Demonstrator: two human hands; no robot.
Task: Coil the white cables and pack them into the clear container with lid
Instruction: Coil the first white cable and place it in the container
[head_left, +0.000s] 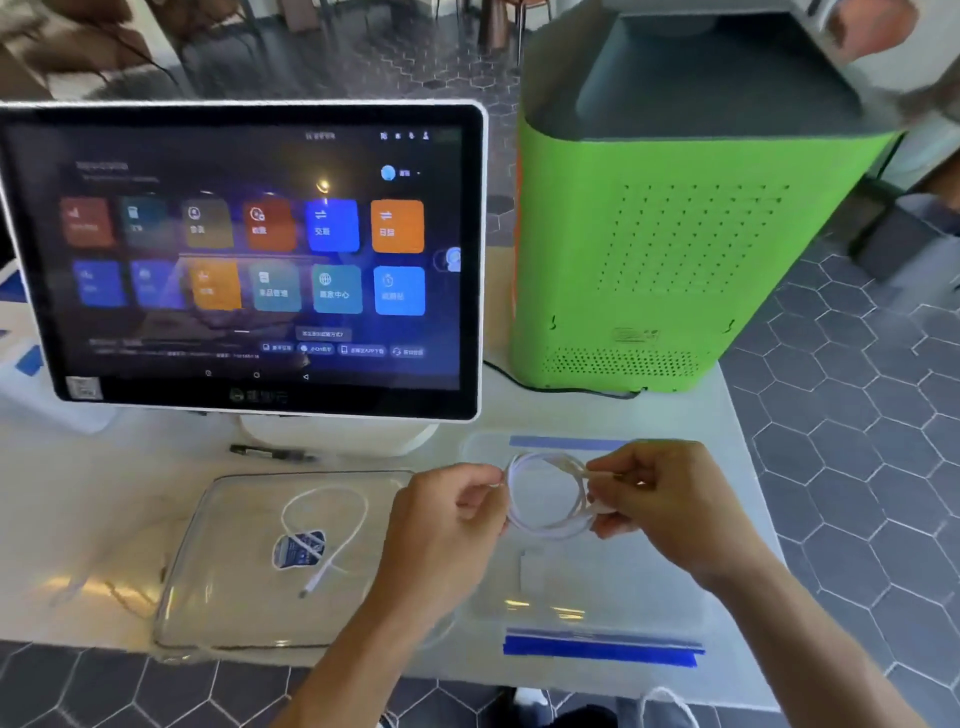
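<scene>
A white cable (545, 493) is wound into a small round coil held in the air between both hands. My left hand (447, 525) pinches the coil's left side, and my right hand (660, 499) grips its right side near the plugs. Under the coil lies the container's lid (597, 582), clear with blue strips along its far and near edges. To the left stands the clear container (218, 613), and inside it a second white cable (332, 525) lies loosely looped with its plug end pointing towards me, next to a blue sticker.
A touchscreen terminal (249, 260) stands at the back left, with a black pen (270, 452) at its base. A green machine (675, 234) with a black cord fills the back right. The white table's near edge (363, 667) and right edge drop to hexagon floor tiles.
</scene>
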